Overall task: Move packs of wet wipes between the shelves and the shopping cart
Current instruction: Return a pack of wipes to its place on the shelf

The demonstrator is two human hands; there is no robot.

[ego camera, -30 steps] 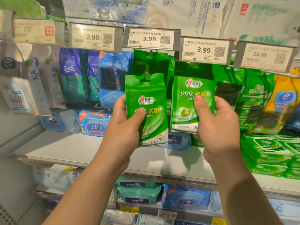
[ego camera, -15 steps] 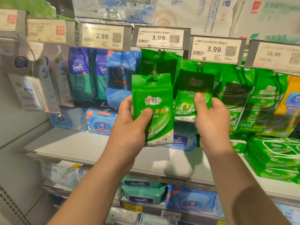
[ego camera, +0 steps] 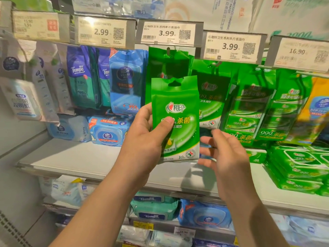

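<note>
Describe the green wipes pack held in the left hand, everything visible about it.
The green wipes pack is a small flat pouch of glossy plastic film, with a hang-hole tab on top, white and yellow print, a pale strip along the bottom and "10" marked there. It is upright, facing the camera, in front of the hanging green packs. The left hand grips its left edge, thumb across the front. The right hand is beside its lower right corner, fingers relaxed; contact is unclear.

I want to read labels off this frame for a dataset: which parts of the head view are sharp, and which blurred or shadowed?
Head view: the green pack gripped by the left hand is sharp; the right hand is slightly motion-blurred; the two 3.99 tags read clearly; the far-left tag is smeared; hanging green packs lie in shadow.
</note>
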